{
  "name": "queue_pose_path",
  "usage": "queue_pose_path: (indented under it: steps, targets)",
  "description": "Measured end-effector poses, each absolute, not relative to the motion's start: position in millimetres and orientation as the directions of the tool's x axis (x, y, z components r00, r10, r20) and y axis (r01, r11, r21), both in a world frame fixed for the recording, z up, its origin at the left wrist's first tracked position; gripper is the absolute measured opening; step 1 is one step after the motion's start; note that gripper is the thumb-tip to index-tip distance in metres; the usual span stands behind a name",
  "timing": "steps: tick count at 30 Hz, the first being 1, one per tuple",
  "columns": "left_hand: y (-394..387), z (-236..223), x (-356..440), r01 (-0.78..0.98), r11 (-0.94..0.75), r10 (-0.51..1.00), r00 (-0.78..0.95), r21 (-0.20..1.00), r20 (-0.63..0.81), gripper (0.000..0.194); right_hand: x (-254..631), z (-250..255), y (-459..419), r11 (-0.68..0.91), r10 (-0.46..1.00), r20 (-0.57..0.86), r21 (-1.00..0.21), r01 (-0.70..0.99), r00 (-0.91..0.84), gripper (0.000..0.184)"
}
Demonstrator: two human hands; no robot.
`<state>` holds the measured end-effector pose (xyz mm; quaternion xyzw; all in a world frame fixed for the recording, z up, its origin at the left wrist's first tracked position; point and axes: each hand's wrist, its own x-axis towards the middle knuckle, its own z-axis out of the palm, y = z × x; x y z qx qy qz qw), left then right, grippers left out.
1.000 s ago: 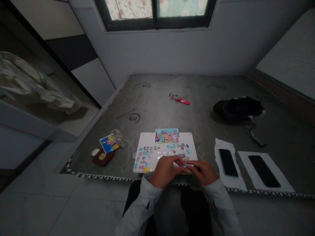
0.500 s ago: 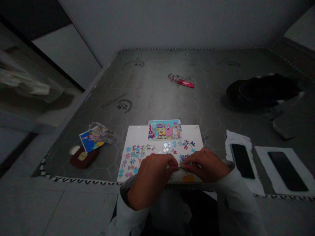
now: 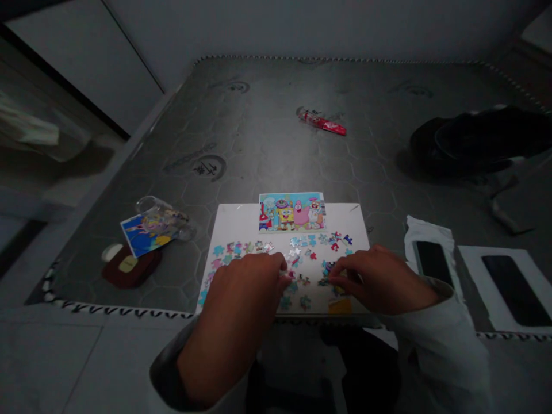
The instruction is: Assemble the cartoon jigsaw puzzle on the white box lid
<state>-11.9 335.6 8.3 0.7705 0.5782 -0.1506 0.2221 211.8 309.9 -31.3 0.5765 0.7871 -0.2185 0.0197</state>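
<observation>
A white board (image 3: 235,221) lies at the near edge of a grey mattress-like surface (image 3: 267,144). Several small coloured jigsaw pieces (image 3: 302,244) are scattered on it, and a cartoon reference picture (image 3: 292,211) rests at its far edge. My left hand (image 3: 245,282) hovers over the board's near left part, fingers curled, fingertips pinched near some pieces; whether it holds one I cannot make out. My right hand (image 3: 379,279) rests over the near right part, fingers curled down onto pieces beside a small assembled cluster (image 3: 328,269).
A clear bag with a printed card (image 3: 150,227) and a dark brown pouch (image 3: 129,267) lie left of the board. Two dark phones (image 3: 433,261) (image 3: 515,282) rest on white paper at the right. A red wrapper (image 3: 323,122) and a black garment (image 3: 474,141) lie farther back.
The camera has tilted down and closer, so the window left the view. My hands, which were pinched together near the board's front middle, have moved apart over the pieces.
</observation>
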Motion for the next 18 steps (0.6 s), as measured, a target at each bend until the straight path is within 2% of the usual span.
queue_pose_path:
  steps: [6, 12, 18]
  targets:
    - [336, 9, -28, 0.959, -0.231, 0.853, 0.282, 0.167, -0.440, 0.018, 205, -43, 315, 0.247, 0.885, -0.317, -0.302, 0.921, -0.341, 0.010]
    - [339, 12, -32, 0.963, -0.195, 0.864, 0.259, 0.187, -0.432, 0.019, 196, -46, 318, 0.259, 0.875, -0.357, -0.226, 0.939, -0.327, 0.015]
    - [342, 11, -34, 0.958, -0.191, 0.871, 0.267, 0.216, -0.412, 0.021, 194, -52, 319, 0.296, 0.913, -0.242, -0.164, 0.941, -0.329, 0.018]
